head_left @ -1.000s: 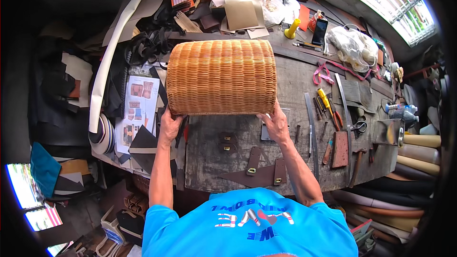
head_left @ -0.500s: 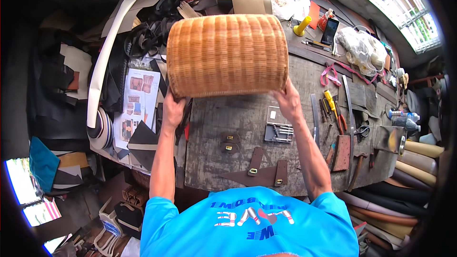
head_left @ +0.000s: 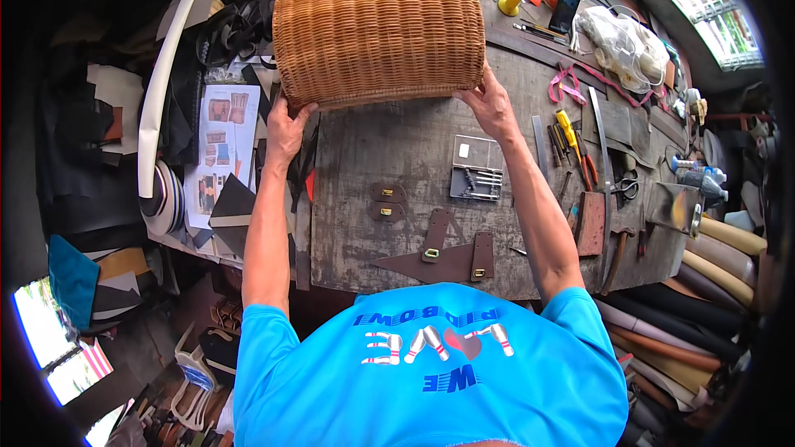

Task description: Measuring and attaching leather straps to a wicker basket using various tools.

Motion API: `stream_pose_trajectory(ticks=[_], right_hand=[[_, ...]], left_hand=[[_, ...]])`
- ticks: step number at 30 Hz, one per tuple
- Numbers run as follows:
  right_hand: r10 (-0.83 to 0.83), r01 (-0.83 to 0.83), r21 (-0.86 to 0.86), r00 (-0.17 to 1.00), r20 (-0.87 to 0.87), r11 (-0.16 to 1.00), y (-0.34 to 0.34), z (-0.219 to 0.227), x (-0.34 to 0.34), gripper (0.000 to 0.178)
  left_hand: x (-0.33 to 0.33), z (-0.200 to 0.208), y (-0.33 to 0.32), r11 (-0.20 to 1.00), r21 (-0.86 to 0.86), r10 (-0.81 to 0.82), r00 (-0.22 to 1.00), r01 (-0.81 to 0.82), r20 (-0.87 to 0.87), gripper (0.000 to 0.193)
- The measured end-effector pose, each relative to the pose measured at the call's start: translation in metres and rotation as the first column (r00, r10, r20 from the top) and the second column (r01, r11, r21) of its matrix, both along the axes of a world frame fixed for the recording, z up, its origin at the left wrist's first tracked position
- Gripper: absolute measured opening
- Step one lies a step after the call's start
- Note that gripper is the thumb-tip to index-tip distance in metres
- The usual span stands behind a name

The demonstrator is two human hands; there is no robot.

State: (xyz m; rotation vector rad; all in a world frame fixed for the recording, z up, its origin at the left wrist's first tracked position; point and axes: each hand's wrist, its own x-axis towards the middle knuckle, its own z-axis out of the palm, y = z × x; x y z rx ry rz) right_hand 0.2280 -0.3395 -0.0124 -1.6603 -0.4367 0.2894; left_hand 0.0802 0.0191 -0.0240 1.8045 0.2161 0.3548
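Note:
A honey-brown woven wicker basket (head_left: 377,33) with a rounded body is between my outstretched arms, over the far part of the workbench. My left hand (head_left: 286,131) grips its lower left corner, thumb along the near edge. At the lower right corner my right hand (head_left: 490,108) holds it the same way. Fingers behind the basket are hidden, and I cannot tell whether it touches the bench. Nearer me lie dark brown leather pieces (head_left: 435,236) with brass-coloured fittings. An open clear case (head_left: 476,180) of slim metal tools sits close to my right forearm.
On the right of the worn bench (head_left: 348,165) lie a yellow-handled tool (head_left: 570,128), pliers (head_left: 589,167), scissors (head_left: 627,188), a metal ruler (head_left: 600,132) and a hammer (head_left: 617,258). Printed sheets (head_left: 219,149) and a long white roll (head_left: 161,83) flank the left side. Rolled materials (head_left: 712,273) are stacked at right.
The basket and both hands appear farther from me and slightly left. The whole bench has also shifted in view. Both hands keep their hold.

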Motion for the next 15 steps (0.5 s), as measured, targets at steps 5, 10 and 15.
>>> stream_pose_trajectory(ticks=[5,10,15], right_hand=[[-0.029,0.033,-0.101,0.999,0.044,0.994,0.0027,0.0072,-0.0065,0.079],[-0.052,0.096,-0.203,0.976,0.212,0.974,-0.0009,0.0031,-0.0020,0.074],[-0.058,0.118,-0.247,0.970,0.237,0.962,-0.0040,-0.0002,-0.0049,0.069]], left_hand=[[-0.0040,-0.0079,0.0050,0.986,0.156,0.045,0.999,-0.049,0.030,0.045],[0.0002,-0.0017,0.0041,0.947,0.309,0.074,0.996,-0.085,0.046,0.047],[-0.0014,-0.0063,0.0053,0.937,0.341,0.086,0.996,-0.077,-0.013,0.057]])
